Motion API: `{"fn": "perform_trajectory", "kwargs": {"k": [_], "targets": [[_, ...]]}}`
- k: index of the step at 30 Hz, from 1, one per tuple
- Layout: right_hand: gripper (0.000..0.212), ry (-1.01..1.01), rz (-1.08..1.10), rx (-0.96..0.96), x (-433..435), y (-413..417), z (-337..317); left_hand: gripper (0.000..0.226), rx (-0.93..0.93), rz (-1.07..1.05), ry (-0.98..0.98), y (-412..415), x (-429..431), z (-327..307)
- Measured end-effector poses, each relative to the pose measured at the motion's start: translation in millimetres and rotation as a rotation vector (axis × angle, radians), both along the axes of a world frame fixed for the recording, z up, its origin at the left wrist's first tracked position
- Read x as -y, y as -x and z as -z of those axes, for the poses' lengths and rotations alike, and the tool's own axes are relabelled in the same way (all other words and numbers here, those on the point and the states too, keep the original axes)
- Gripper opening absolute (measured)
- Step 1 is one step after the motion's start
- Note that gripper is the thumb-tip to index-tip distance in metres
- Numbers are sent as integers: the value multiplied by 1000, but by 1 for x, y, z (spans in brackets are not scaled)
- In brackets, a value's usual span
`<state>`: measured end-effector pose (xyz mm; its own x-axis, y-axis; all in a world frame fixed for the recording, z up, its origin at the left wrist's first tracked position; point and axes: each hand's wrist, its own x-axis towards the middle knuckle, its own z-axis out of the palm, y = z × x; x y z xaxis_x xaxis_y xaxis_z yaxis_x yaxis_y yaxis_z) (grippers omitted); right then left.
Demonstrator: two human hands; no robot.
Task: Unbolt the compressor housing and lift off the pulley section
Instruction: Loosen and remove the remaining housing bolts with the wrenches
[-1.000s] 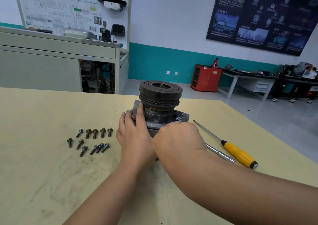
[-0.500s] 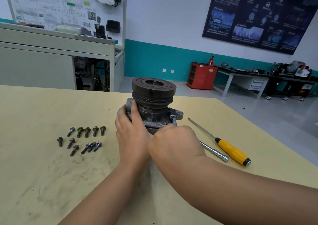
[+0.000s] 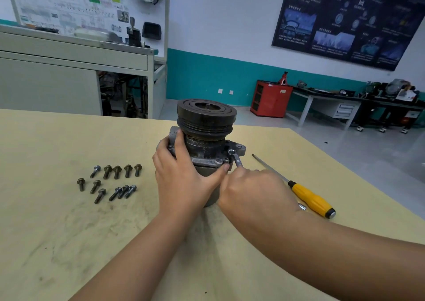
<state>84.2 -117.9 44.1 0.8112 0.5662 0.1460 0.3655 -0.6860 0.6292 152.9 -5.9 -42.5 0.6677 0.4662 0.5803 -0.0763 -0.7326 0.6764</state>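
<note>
— Hands first, from the left: what does each one hold?

— On the left, the left hand (image 3: 181, 181) wraps the compressor housing (image 3: 207, 157) from its 9 o'clock side, forefinger raised along the flange, thumb stretched across the front toward 5 o'clock. Beside it, the right hand (image 3: 255, 192) curls its fingers round the handle of a small ring wrench (image 3: 236, 160), whose ring end sits on the housing flange at about 3 o'clock.

— Where does the compressor stand?

— Upright near the middle of a pale yellow workbench (image 3: 69, 243), with the dark grooved pulley (image 3: 207, 116) on top and a threaded stub showing at its centre. Its lower body is hidden behind the hands.

— And around it?

— At 9 o'clock from the compressor, well apart, eleven loose bolts (image 3: 117, 172) lie in two rough rows. At 4 o'clock lies a yellow-handled screwdriver (image 3: 310, 197), its tip near the flange. Just beside its handle, the end of a metal bar (image 3: 302, 207) shows past the right wrist.

— Background?

— At 10 o'clock, a grey cabinet (image 3: 57, 70) under a wiring display board (image 3: 69, 3); at 1 o'clock, a red cabinet (image 3: 271, 99); at 2 o'clock, a dark poster (image 3: 345, 17).
</note>
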Motion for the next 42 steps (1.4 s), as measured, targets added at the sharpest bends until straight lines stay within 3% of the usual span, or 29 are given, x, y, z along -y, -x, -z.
{"fn": "perform_trajectory", "kwargs": {"k": [5, 8, 14, 28, 42], "targets": [[24, -38, -128, 207, 10, -6, 5, 109, 28, -8, -2, -1, 0, 1], [42, -52, -220, 264, 15, -6, 1, 109, 25, 0, -4, 0, 0, 1], [41, -51, -336, 210, 24, -11, -5, 108, 25, 7, -2, 2, 0, -1], [33, 117, -419, 351, 46, -21, -11, 109, 25, 2, -11, 2, 0, 0], [33, 69, -473, 282, 54, -24, -12, 108, 20, -5, -20, 1, 0, 0]]}}
